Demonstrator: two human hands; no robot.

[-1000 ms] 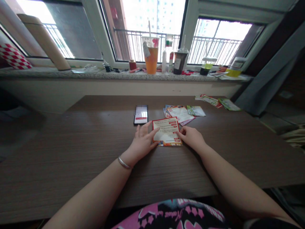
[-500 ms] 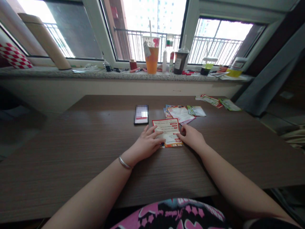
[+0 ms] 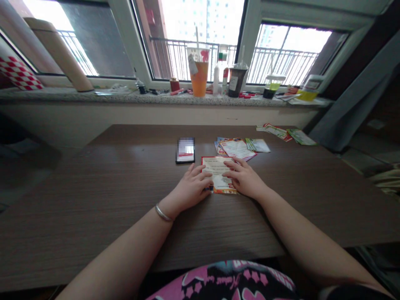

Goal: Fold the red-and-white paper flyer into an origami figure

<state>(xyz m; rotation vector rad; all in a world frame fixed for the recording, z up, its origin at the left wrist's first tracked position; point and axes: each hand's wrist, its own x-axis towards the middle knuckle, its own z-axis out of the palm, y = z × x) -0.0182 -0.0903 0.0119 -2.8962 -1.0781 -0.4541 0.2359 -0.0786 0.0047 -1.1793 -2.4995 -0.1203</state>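
A printed paper leaflet (image 3: pixel 219 170) with a red border and an orange lower edge lies on the wooden table before me. My left hand (image 3: pixel 194 186) rests at its left side, fingers spread, the tips on the paper. From the right, my right hand (image 3: pixel 246 178) lies over the leaflet's right part with its fingers stretched out and apart, covering some of the print. Just beyond the leaflet is a stack of colourful leaflets (image 3: pixel 236 148), and a phone (image 3: pixel 185 150) lies beyond my left hand.
Small green-white packets (image 3: pixel 258 145) lie on the stack's right side. More printed strips (image 3: pixel 278 132) sit at the table's far right. Along the windowsill (image 3: pixel 125 98) stand an orange drink cup (image 3: pixel 199 77), a dark drink cup (image 3: pixel 237 80), bottles and a leaning beige tube (image 3: pixel 59 54).
My right hand has moved left from the leaflet's right edge onto its face, and its bent fingers have stretched out. The left hand has shifted only slightly.
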